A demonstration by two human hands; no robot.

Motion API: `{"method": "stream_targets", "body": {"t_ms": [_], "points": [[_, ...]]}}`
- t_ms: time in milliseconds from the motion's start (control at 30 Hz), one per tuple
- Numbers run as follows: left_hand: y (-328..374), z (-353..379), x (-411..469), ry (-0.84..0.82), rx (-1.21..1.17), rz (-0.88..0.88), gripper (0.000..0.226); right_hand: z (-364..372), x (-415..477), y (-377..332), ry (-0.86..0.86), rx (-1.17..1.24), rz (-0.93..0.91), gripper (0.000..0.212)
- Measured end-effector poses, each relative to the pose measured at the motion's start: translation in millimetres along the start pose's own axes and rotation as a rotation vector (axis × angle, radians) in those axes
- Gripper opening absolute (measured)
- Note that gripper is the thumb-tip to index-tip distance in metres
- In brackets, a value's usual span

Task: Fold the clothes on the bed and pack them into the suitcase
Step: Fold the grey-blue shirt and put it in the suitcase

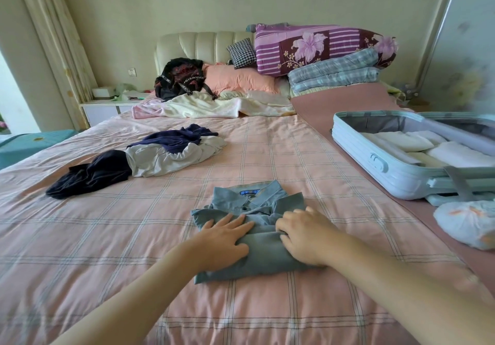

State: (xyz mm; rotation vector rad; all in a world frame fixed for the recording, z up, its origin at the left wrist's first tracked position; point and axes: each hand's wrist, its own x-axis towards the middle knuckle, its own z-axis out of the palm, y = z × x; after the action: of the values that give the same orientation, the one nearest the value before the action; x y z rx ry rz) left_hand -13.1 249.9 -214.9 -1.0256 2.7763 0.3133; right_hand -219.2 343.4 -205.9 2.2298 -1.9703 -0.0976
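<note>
One wide-angle camera, worn on the head, looks forward and down along the pink checked bed (267, 143) toward the cream padded headboard (198, 47). The folded grey-blue collared shirt (267, 253) lies nearest, close below the lens; the open pale-blue hard-shell suitcase (356, 146) is cropped at the right edge.

Shirt (257, 237) on bed (80, 237), suitcase (388, 168) right, clothes pile (150, 157) behind-left.

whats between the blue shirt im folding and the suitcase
Nothing but bedding, in the head view: bare pink checked sheet runs from the folded blue-grey collared shirt to the plain dusty-pink cover under the open pale-blue hard-shell suitcase.
</note>
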Motion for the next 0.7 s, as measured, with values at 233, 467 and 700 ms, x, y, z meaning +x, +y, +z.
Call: {"method": "stream_targets", "body": {"t_ms": [233, 467, 700], "points": [[6, -1, -18, 0.367, 0.063, 0.280, 0.038, 3, -11, 3, 0.071, 0.211, -0.201, 0.031], [-18, 7, -29, 0.266, 0.208, 0.263, 0.079, 4, -12, 10, -0.023, 0.169, -0.118, 0.029], [-42, -32, -12, 0.231, -0.219, -0.006, 0.012, -7, 20, 33, 0.013, 0.239, 0.175, 0.032]]}}
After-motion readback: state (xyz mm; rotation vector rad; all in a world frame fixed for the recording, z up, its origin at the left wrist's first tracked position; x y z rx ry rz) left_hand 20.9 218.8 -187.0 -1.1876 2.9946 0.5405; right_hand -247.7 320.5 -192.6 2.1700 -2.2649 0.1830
